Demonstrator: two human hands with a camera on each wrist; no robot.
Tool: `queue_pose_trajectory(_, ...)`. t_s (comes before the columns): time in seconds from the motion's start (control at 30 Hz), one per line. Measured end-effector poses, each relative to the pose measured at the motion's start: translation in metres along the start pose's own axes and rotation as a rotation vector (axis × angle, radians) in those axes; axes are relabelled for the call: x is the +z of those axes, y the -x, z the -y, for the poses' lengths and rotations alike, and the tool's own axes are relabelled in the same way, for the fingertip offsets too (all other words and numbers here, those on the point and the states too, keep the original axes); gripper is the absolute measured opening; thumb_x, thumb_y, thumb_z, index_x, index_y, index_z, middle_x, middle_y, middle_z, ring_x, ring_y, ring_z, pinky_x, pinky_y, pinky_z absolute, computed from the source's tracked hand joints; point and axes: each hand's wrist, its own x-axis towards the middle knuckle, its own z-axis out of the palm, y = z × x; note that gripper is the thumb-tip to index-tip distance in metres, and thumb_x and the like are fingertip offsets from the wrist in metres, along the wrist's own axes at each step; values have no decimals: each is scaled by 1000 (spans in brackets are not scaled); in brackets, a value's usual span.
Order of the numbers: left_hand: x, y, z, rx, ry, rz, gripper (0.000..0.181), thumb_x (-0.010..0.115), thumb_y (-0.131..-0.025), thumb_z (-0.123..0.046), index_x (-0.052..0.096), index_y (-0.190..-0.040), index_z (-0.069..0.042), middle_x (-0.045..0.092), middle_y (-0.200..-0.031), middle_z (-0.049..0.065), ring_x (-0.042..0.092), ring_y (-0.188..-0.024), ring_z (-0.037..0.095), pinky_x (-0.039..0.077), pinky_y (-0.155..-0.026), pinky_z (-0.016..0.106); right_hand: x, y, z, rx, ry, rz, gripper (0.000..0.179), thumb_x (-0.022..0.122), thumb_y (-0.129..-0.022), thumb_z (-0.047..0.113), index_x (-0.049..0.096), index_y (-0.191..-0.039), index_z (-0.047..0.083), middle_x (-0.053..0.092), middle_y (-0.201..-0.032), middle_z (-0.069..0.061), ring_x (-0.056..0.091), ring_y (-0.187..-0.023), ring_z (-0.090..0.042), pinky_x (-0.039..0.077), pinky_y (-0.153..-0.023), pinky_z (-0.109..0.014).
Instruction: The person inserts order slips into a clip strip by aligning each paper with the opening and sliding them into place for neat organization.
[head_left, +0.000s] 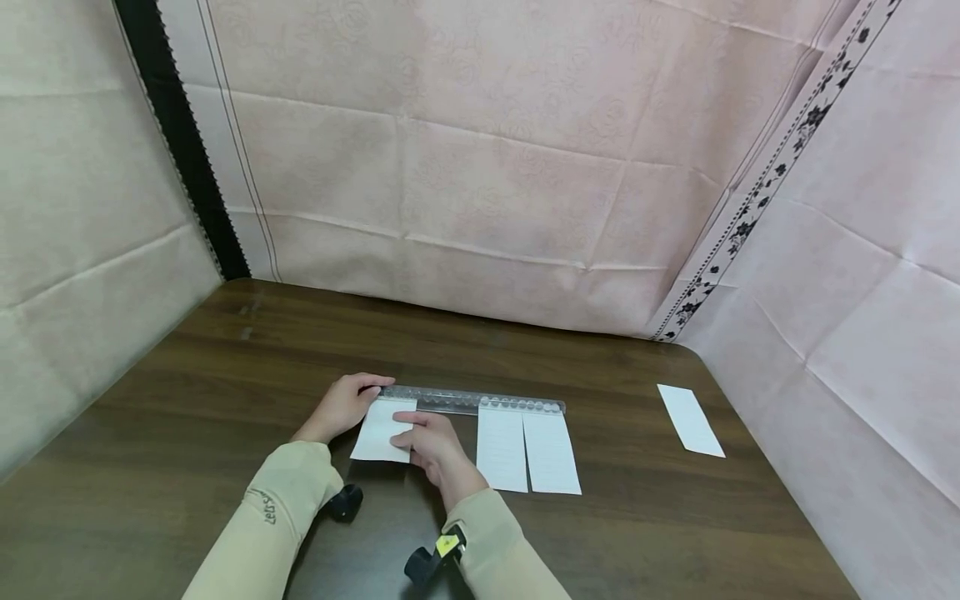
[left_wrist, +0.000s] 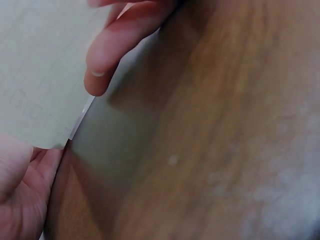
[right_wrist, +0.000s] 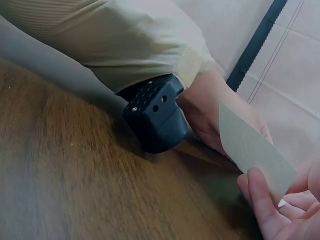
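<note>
Clear strip (head_left: 450, 402) lay on the brown wood tabletop (head_left: 600, 542), long axis L-R, R end a touch nearer the person. L hand (head_left: 347, 406) gripped its L end; R hand (head_left: 433, 444) pinched a white slip (head_left: 382, 435) there, pointing twd the person. Two more slips (head_left: 501, 450) sat at the R end. Pale cloth (head_left: 525, 167) walled the area. R wrist view showed the pinched slip tilted up off the wood; head view hardly did.

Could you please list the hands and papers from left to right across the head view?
Left hand, leftmost paper, right hand, left paper of the adjacent pair, right paper of that pair, lone paper.
</note>
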Motion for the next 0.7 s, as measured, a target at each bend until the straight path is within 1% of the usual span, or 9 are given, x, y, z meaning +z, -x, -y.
queue_pose_trajectory(0.2,1,-1,1,10,-10,-12,27,49,-95,-1,67,-115,-4,61,-117,16,51,-115,35,40,-93,52,-3,-3,-1,-9,-4,-16,34,66,-78,-8,68,-110,4,63,-99,-7,60,-77,-14,53,-70,-31)
queue_pose_trajectory(0.37,1,-2,0,8,-15,-7,27,49,-95,-1,67,-115,-4,61,-117,16,52,-114,35,40,-93,52,-5,-6,-1,-15,-27,-23,36,64,-78,-9,66,-112,2,62,-97,-8,60,-75,-14,52,-69,-30)
queue_pose_trajectory(0.53,0,-1,-1,-2,-13,-8,27,49,-95,-1,66,-115,-4,61,-117,16,52,-114,35,40,-93,52,-8,-6,-2,-18,-31,-27,37,65,-78,-9,66,-113,3,63,-94,-7,58,-73,-13,52,-67,-28)
queue_pose_trajectory(0.7,0,0,-2,-15,-5,-6,27,48,-96,-2,66,-115,-4,61,-118,16,51,-114,35,39,-94,52,-10,-5,-2,-19,-22,-36,37,65,-78,-8,67,-113,4,62,-97,-7,58,-74,-13,52,-68,-28)
